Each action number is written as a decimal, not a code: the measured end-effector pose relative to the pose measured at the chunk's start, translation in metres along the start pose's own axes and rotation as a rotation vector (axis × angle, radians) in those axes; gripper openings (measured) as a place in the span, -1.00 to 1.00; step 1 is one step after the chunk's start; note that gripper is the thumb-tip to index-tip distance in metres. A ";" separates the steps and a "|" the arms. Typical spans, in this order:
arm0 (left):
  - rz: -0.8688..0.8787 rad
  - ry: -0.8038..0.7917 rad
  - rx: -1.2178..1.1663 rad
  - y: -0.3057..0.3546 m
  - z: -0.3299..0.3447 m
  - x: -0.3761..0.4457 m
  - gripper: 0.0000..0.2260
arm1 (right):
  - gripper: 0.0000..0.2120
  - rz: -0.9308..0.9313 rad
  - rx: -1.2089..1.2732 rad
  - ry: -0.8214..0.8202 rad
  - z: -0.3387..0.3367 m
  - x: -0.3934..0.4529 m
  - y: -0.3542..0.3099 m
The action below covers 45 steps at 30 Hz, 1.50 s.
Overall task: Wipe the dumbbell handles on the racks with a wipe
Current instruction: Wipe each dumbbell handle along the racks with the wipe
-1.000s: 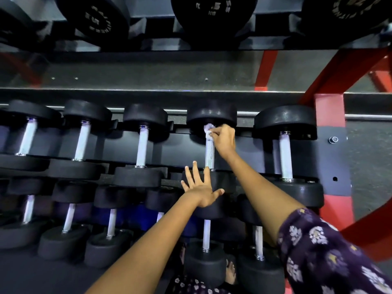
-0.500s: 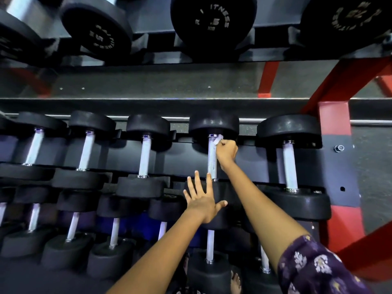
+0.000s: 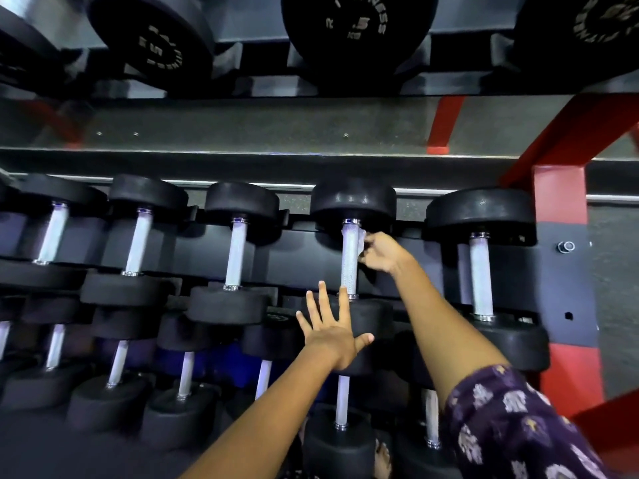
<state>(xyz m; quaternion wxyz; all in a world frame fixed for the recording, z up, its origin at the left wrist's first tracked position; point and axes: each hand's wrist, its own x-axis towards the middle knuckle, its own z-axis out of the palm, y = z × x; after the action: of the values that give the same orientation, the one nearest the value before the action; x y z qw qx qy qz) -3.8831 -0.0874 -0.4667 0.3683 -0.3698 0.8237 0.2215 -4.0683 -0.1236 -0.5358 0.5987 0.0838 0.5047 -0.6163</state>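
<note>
A row of black dumbbells with silver knurled handles lies on the middle rack shelf. My right hand [image 3: 380, 252] pinches a small white wipe [image 3: 361, 238] against the right side of one handle [image 3: 349, 261], near its top end. My left hand [image 3: 330, 331] rests flat, fingers spread, on the near black head [image 3: 371, 319] of that same dumbbell. The neighbouring handle to the right [image 3: 481, 276] and the one to the left [image 3: 237, 254] are bare.
A lower shelf holds more dumbbells [image 3: 340, 402]. Large black weights [image 3: 356, 32] sit on the top shelf overhead. A red rack upright [image 3: 560, 271] stands at the right, with a bolt [image 3: 567, 246] beside it.
My right hand with the wipe has slid from the front of the handle's top to its right side. The camera has tilted down slightly. My left hand stays on the dumbbell head.
</note>
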 end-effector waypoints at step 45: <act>0.013 0.024 -0.007 0.000 0.000 -0.003 -0.19 | -0.67 0.160 -1.041 -0.005 0.003 -0.061 0.023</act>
<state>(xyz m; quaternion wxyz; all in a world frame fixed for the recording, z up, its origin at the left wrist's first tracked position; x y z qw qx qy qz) -3.8815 -0.0864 -0.4645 0.3553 -0.3684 0.8298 0.2224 -4.0313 -0.0805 -0.5039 0.6074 -0.1879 0.7347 -0.2363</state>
